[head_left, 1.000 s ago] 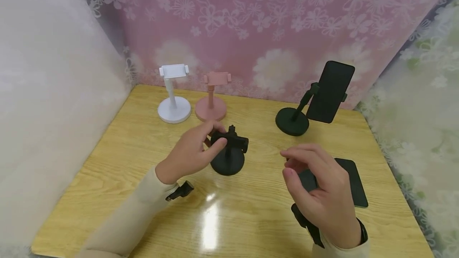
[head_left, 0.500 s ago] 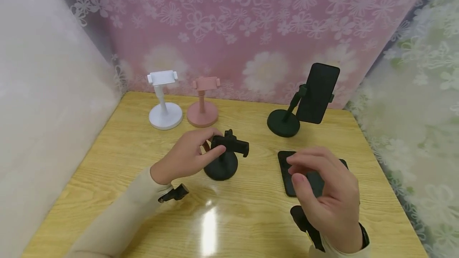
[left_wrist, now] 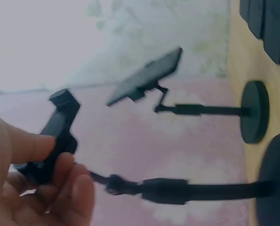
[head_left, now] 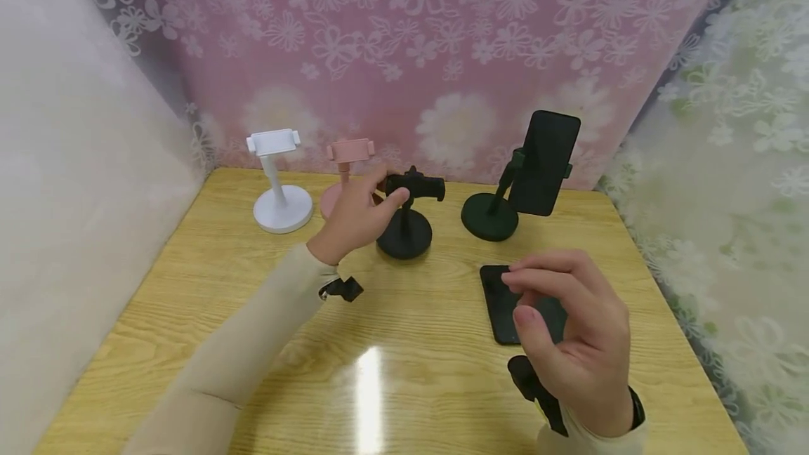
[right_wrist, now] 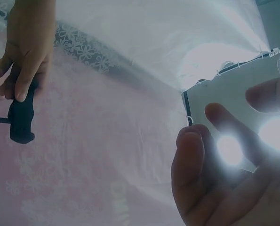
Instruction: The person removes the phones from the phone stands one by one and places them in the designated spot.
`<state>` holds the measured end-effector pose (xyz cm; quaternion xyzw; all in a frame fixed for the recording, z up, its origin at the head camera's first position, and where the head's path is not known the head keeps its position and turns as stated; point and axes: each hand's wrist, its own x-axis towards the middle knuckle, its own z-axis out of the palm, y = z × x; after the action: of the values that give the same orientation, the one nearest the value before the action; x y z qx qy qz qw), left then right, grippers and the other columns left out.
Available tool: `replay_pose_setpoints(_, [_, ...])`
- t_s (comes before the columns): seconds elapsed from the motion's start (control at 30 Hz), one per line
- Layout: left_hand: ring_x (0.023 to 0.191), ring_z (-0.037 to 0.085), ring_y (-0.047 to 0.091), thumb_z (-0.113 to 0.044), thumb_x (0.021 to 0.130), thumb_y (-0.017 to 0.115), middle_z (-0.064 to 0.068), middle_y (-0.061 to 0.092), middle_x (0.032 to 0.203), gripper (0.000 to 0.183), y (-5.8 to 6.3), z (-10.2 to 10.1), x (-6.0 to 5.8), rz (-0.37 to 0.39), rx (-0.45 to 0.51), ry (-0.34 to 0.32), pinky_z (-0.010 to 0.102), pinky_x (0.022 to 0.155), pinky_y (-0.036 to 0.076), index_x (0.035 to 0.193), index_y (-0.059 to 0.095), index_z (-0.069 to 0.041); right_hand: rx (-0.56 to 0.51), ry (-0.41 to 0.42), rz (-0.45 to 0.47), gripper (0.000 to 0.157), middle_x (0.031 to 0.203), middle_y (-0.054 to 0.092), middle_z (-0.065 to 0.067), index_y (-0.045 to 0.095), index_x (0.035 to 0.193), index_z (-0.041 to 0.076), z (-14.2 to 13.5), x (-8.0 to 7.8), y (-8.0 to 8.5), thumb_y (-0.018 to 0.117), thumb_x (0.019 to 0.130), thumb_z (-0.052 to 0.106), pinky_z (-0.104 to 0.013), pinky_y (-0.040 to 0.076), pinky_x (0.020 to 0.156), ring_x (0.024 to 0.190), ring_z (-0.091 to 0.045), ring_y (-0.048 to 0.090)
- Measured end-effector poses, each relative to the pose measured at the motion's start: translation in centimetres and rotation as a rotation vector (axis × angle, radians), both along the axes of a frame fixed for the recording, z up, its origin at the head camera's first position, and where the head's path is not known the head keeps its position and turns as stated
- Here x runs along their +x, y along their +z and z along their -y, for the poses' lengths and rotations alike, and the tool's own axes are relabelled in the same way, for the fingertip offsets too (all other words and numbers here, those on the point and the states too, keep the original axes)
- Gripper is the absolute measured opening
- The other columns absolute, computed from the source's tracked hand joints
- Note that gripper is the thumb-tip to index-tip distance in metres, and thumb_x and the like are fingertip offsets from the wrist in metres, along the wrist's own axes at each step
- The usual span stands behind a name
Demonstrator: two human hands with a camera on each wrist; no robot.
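In the head view my left hand (head_left: 360, 213) pinches the left end of the clamp on a black phone stand (head_left: 404, 237), thumb in front and fingers behind. The left wrist view shows the same black clamp (left_wrist: 60, 127) between thumb and fingers, with its jointed neck running to the round base. Whether that base touches the table cannot be made out. My right hand (head_left: 578, 343) hovers at the front right with loosely curved fingers and holds nothing. Below it lies a black phone (head_left: 496, 304), partly covered by the hand. The right wrist view shows these bent fingers (right_wrist: 191, 165) against bright lights.
A white phone stand (head_left: 282, 209) and a pink phone stand (head_left: 350, 152) stand at the back left, the pink one partly behind my left hand. At the back right, a dark green stand (head_left: 489, 218) bears a black phone (head_left: 545, 163). A floral curtain (head_left: 442, 55) hangs behind the wooden table (head_left: 303, 371).
My left hand has moved the black stand toward the back of the table, up beside the pink one. The right hand keeps nearly the same place. The head view has shifted slightly.
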<state>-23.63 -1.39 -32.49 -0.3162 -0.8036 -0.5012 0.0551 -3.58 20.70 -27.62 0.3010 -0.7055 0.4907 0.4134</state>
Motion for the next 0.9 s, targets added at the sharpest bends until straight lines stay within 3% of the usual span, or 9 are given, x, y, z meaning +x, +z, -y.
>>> replay_pose_setpoints(0.2, [0.088,0.022,0.053,-0.022,0.107,0.059,0.008,0.062,0.106,0.027,-2.0,-1.7,-3.6,-0.084,0.014,0.032,0.036,0.078,0.048,0.13,0.06,-0.007,-0.061,0.055,-0.065,0.019,0.11,0.062,-0.022,0.071,0.094,-0.012,0.0,-0.4,0.3,0.065,0.096,0.005,-0.02,0.05,0.082,0.09,-0.018,0.06])
replay_pose_setpoints(0.33, [0.087,0.021,0.052,-0.021,0.107,0.06,0.008,0.062,0.107,0.026,-3.6,-1.9,-4.9,-0.054,0.027,0.031,0.037,0.077,0.048,0.129,0.06,-0.008,-0.101,0.117,-0.086,0.018,0.112,0.061,-0.023,0.071,0.098,-0.013,0.0,-0.6,0.4,0.066,0.095,0.004,-0.021,0.051,0.084,0.098,-0.021,0.06])
replay_pose_setpoints(0.47, [0.09,0.023,0.058,-0.023,0.107,0.06,0.009,0.062,0.107,0.027,-3.9,-1.8,-5.5,-0.007,0.06,0.029,0.039,0.079,0.052,0.129,0.06,-0.007,-0.075,0.122,-0.072,0.021,0.112,0.061,-0.023,0.07,0.103,-0.013,-0.1,-0.8,0.3,0.066,0.097,0.007,-0.021,0.052,0.083,0.095,-0.021,0.059])
replay_pose_setpoints(0.6, [0.098,0.035,0.065,-0.023,0.106,0.061,0.011,0.057,0.097,0.027,-3.7,-1.8,-5.9,0.121,0.147,0.008,0.046,0.088,0.058,0.123,0.057,-0.002,-0.039,0.098,-0.06,0.023,0.111,0.061,-0.022,0.069,0.104,-0.014,-0.2,-1.1,0.2,0.064,0.099,0.008,-0.021,0.051,0.082,0.087,-0.019,0.058])
replay_pose_setpoints(0.7, [0.106,0.039,0.065,-0.021,0.106,0.061,0.012,0.052,0.096,0.032,-3.8,-1.8,-5.9,0.246,0.257,-0.023,0.047,0.093,0.058,0.129,0.054,0.001,-0.049,0.132,-0.057,0.023,0.112,0.061,-0.021,0.067,0.106,-0.016,-0.2,-1.4,0.1,0.063,0.098,0.005,-0.021,0.051,0.081,0.088,-0.02,0.059])
replay_pose_setpoints(0.8, [0.115,0.035,0.065,-0.02,0.107,0.059,0.013,0.056,0.108,0.044,-4.0,-1.6,-5.6,0.32,0.323,-0.034,0.041,0.096,0.057,0.145,0.048,-0.001,-0.054,0.166,-0.041,0.024,0.114,0.062,-0.02,0.066,0.11,-0.016,-0.3,-1.5,-0.2,0.064,0.098,0.005,-0.021,0.052,0.081,0.095,-0.02,0.059])
replay_pose_setpoints(0.9, [0.121,0.035,0.063,-0.021,0.107,0.059,0.017,0.059,0.126,0.053,-3.9,-1.4,-5.1,0.35,0.354,-0.038,0.041,0.097,0.056,0.154,0.039,-0.006,-0.015,0.144,-0.014,0.027,0.116,0.062,-0.018,0.065,0.112,-0.016,-0.5,-1.6,-0.4,0.064,0.1,0.008,-0.02,0.052,0.081,0.098,-0.019,0.06])
